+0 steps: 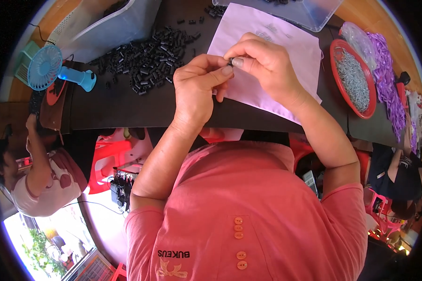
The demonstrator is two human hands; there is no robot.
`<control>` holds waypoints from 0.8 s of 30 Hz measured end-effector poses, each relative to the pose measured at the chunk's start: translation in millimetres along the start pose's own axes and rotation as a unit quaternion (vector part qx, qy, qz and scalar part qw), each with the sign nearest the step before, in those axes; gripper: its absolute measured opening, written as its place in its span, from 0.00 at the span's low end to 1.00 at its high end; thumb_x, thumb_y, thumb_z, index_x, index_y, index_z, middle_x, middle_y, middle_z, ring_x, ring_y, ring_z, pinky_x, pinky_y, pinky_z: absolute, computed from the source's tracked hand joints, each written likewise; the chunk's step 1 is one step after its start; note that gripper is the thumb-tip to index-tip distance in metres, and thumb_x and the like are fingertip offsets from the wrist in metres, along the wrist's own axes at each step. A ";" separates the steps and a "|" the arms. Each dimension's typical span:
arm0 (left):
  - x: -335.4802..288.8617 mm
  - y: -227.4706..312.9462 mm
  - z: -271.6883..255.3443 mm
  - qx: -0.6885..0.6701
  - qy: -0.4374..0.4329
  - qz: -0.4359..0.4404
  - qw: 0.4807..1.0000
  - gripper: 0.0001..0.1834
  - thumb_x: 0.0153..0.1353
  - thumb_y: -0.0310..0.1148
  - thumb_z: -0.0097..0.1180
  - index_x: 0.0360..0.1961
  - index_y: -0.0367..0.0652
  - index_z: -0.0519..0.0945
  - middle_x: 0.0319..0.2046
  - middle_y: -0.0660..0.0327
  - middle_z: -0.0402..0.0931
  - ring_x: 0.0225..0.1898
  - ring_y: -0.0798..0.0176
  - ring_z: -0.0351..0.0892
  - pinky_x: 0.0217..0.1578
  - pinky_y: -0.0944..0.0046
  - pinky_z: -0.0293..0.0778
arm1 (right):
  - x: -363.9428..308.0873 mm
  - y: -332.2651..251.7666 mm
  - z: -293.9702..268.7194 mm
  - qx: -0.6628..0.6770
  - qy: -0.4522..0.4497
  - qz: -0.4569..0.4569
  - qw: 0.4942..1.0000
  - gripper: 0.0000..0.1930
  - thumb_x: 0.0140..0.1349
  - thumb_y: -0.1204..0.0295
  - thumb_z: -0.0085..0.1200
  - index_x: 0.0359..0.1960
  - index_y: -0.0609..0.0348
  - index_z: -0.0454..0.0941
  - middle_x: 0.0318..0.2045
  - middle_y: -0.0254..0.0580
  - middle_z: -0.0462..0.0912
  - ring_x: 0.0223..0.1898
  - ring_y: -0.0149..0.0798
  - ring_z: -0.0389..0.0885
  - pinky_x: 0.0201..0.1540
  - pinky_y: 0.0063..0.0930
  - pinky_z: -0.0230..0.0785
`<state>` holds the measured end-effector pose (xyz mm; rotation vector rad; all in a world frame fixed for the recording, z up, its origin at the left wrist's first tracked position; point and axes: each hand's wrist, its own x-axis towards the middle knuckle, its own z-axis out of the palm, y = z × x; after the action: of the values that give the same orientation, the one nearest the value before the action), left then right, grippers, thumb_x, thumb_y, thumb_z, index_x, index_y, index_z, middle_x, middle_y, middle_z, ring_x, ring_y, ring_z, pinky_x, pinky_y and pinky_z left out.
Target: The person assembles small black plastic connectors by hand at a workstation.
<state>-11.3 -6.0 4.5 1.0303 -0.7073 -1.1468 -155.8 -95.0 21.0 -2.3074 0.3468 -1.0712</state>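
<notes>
Two hands: both meet over the pale pink sheet [286, 42], w/ one tiny black part [230, 61] caught between them.
Left hand [197, 89]: thumb + forefinger pressed together on the black part's left side, other fingers curled under.
Right hand [262, 63]: thumb + forefinger pinching the same part from the right; thumbnail faces up, wrist lies over the sheet.
Where the part is: held in the air just above the sheet, right at the fingertips, mostly hidden by them. Can't tell its exact shape or if anything is fitted to it yet.
Doing it well (imo): keep the pinch close to the tips so the bit doesn't twist, and work low over the sheet, so if it slips it lands on pink and is easy to spot. Steady the wrists on the table edge.
Black pile [150, 58]: loads of short stubby pieces, prob. moulded plastic, matte, blocky, loosely scattered on the dark table [126, 107] to the left of the sheet. Black on dark = hard to see.
Red tray [334, 70]: round, shallow, shiny rim, heaped w/ small thin silvery metal bits, to the right of the sheet.
Purple ribbons [387, 77]: glossy strips bunched past the tray, beside a crinkly clear bag [358, 40].
Clear bins: see-through plastic tubs at the far edge, top left [126, 23] and top right [309, 11].
Blue fan [47, 68]: small desk fan, plastic grille, far left.
</notes>
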 end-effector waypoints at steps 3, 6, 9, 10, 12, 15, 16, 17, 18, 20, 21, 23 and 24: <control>-1.2 2.2 -0.3 -0.006 0.002 -0.010 1.000 0.04 0.56 0.21 0.61 0.31 0.32 0.79 0.21 0.60 0.77 0.15 0.72 0.69 0.15 0.74 0.60 | -2.6 -6.2 3.5 -0.007 0.017 0.005 1.000 0.11 0.50 0.85 0.52 0.34 0.59 0.78 0.29 0.41 0.74 0.28 0.43 0.75 0.32 0.31 0.67; -1.8 3.1 -0.7 -0.022 0.002 -0.012 1.000 0.04 0.56 0.21 0.61 0.31 0.32 0.79 0.22 0.60 0.77 0.15 0.71 0.70 0.15 0.74 0.60 | -2.8 -5.3 6.5 -0.017 0.018 -0.004 1.000 0.11 0.50 0.86 0.52 0.35 0.59 0.78 0.29 0.40 0.74 0.28 0.42 0.76 0.31 0.30 0.68; -0.4 3.4 -2.1 -0.023 0.004 -0.010 1.000 0.04 0.57 0.22 0.60 0.31 0.32 0.79 0.23 0.60 0.77 0.16 0.71 0.70 0.16 0.73 0.63 | -0.8 -3.1 5.4 0.032 0.017 -0.008 0.999 0.13 0.50 0.86 0.53 0.37 0.59 0.77 0.30 0.38 0.75 0.28 0.41 0.76 0.31 0.30 0.69; 0.7 2.2 -3.8 -0.030 0.002 -0.014 0.999 0.04 0.58 0.23 0.60 0.32 0.32 0.79 0.23 0.59 0.78 0.17 0.70 0.71 0.18 0.73 0.64 | -0.3 -3.1 5.0 0.067 0.016 -0.004 0.998 0.14 0.50 0.85 0.54 0.39 0.59 0.77 0.31 0.38 0.75 0.28 0.41 0.76 0.31 0.29 0.70; 1.4 2.8 -4.5 -0.037 -0.001 -0.015 0.999 0.04 0.58 0.23 0.59 0.32 0.32 0.79 0.24 0.59 0.78 0.17 0.70 0.72 0.19 0.72 0.66 | -0.8 -8.0 7.3 0.048 0.024 0.004 0.999 0.15 0.48 0.84 0.55 0.39 0.58 0.76 0.31 0.37 0.75 0.29 0.41 0.76 0.31 0.30 0.70; 1.7 4.4 -0.1 -0.050 0.009 -0.026 0.998 0.04 0.58 0.23 0.58 0.33 0.32 0.79 0.25 0.59 0.79 0.20 0.69 0.74 0.22 0.71 0.68 | -3.8 -8.1 13.5 -0.052 0.048 -0.006 0.997 0.16 0.45 0.81 0.58 0.38 0.56 0.75 0.30 0.37 0.74 0.29 0.41 0.77 0.32 0.31 0.71; 1.8 4.3 0.0 -0.048 0.001 -0.019 0.999 0.04 0.58 0.23 0.58 0.33 0.32 0.79 0.25 0.58 0.79 0.21 0.69 0.74 0.22 0.71 0.69 | -4.7 -7.4 16.0 -0.128 0.060 -0.027 0.990 0.16 0.43 0.79 0.59 0.37 0.55 0.74 0.29 0.37 0.74 0.29 0.41 0.77 0.31 0.32 0.71; 1.8 4.1 0.1 -0.046 -0.008 -0.012 0.999 0.04 0.58 0.22 0.58 0.34 0.32 0.79 0.26 0.58 0.79 0.22 0.68 0.75 0.22 0.70 0.69 | -4.3 -6.7 16.7 -0.128 0.061 -0.026 0.989 0.16 0.43 0.79 0.59 0.37 0.55 0.74 0.29 0.37 0.74 0.29 0.41 0.77 0.31 0.32 0.71; 1.7 3.7 0.2 -0.044 -0.009 -0.013 0.999 0.04 0.58 0.22 0.58 0.34 0.32 0.79 0.26 0.58 0.79 0.22 0.68 0.75 0.22 0.70 0.69 | -3.7 -5.4 16.9 -0.183 0.065 -0.057 0.979 0.15 0.41 0.77 0.60 0.34 0.54 0.73 0.29 0.37 0.74 0.29 0.42 0.77 0.30 0.33 0.70; 2.6 4.0 0.0 -0.050 -0.022 -0.020 0.998 0.05 0.59 0.23 0.57 0.34 0.31 0.79 0.28 0.57 0.80 0.24 0.67 0.76 0.23 0.69 0.70 | -3.8 -5.5 15.1 -0.239 0.069 -0.087 0.965 0.14 0.39 0.76 0.61 0.31 0.53 0.72 0.28 0.36 0.73 0.28 0.42 0.76 0.29 0.34 0.69; 2.4 4.6 -0.1 -0.049 -0.023 -0.021 0.998 0.05 0.59 0.23 0.57 0.34 0.31 0.79 0.28 0.57 0.80 0.24 0.67 0.76 0.23 0.69 0.70 | -3.5 -6.9 13.4 -0.242 0.073 -0.093 0.963 0.14 0.38 0.76 0.61 0.29 0.53 0.72 0.28 0.36 0.73 0.27 0.42 0.75 0.28 0.35 0.69; 2.0 6.2 0.0 -0.084 -0.040 -0.052 0.994 0.08 0.62 0.26 0.54 0.36 0.30 0.79 0.30 0.55 0.80 0.26 0.65 0.77 0.24 0.67 0.71 | -2.9 -8.8 9.3 -0.245 0.078 -0.099 0.961 0.15 0.37 0.75 0.62 0.28 0.53 0.71 0.27 0.36 0.73 0.27 0.42 0.75 0.26 0.35 0.68; 1.4 7.4 -0.7 -0.083 -0.041 -0.053 0.994 0.08 0.62 0.26 0.54 0.36 0.30 0.79 0.30 0.55 0.80 0.26 0.65 0.77 0.24 0.67 0.71 | -2.9 -9.6 7.1 -0.223 0.081 -0.100 0.966 0.15 0.37 0.74 0.63 0.28 0.54 0.71 0.26 0.36 0.73 0.26 0.42 0.74 0.26 0.35 0.67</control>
<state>-7.5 -6.6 11.0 0.8923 -0.6177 -1.3231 -152.3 -83.2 21.2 -2.7022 0.4665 -1.4036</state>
